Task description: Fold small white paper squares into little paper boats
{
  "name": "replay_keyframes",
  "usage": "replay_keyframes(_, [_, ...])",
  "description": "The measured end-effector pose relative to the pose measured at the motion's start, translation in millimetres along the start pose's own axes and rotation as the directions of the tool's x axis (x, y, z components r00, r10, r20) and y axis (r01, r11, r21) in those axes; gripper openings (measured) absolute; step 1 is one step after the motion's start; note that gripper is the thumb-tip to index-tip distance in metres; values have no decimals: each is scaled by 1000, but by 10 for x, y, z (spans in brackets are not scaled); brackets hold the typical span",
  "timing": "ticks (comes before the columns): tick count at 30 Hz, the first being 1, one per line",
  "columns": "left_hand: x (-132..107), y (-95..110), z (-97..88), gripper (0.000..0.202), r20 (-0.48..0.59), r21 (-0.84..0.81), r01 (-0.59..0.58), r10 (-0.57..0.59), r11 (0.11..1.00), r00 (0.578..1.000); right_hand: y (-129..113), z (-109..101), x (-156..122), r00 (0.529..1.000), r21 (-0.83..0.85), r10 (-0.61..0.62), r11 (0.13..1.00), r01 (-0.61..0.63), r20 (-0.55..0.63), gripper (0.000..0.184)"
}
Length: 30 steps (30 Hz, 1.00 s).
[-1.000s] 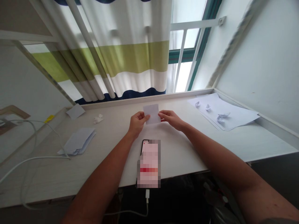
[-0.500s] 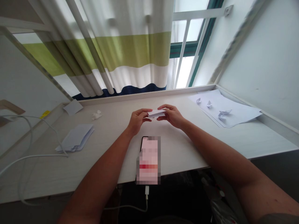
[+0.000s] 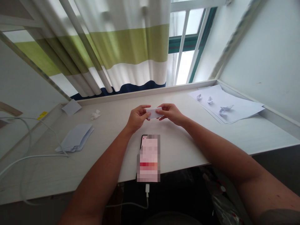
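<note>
A small white piece of paper (image 3: 154,112) is folded over and held just above the desk (image 3: 178,147), between both hands. My left hand (image 3: 137,117) pinches its left end with thumb and fingers closed. Its right end is pinched the same way by my right hand (image 3: 171,113). A phone (image 3: 149,157) lies on the desk just in front of my hands, with a white charging cable (image 3: 147,195) plugged into its near end.
A stack of white paper slips (image 3: 76,137) lies at the left. White sheets (image 3: 236,107) at the right carry a few small folded paper shapes (image 3: 223,110). A crumpled scrap (image 3: 95,115), a loose slip (image 3: 71,107) and a white cable (image 3: 28,156) lie left. Striped curtain behind.
The paper stood upright as a flat sheet a second ago; now it is folded down into a narrow strip between both hands. The view has shifted slightly.
</note>
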State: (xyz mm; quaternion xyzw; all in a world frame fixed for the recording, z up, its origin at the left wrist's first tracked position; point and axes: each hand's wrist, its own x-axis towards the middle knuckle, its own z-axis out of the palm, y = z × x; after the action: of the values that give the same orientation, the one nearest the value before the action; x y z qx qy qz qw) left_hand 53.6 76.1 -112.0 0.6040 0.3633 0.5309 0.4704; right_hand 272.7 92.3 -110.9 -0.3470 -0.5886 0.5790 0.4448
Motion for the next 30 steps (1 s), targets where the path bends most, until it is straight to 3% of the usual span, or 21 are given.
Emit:
replay_keyframes(3, [-3,-1,-8,54,7,-6,41,-41,999,999,19,-9,15,1000,19,-2,1000,2,-17,54])
replay_keyframes(8, [-18,-5,0,42,44,46,142,-144,989,989,37,-4,38,1000,44,-8,999,9,-28,54])
replay_keyframes(16, [-46,62,17,50,75,107,114,-122,988,990,-7,3,23,997,-109,-66,992,60,-50,45])
replay_keyframes(24, [-52,63,87,42,1,34,61,-61,998,998,-45,54,32,985,158,-1,987,29,-173,58])
replay_keyframes(27, [-51,49,127,39,-80,32,12,-9,999,997,-52,78,24,988,224,34,975,0,-148,56])
replay_keyframes(30, [-50,55,141,34,-150,76,-37,48,996,987,-59,99,5,993,179,33,984,-12,-116,53])
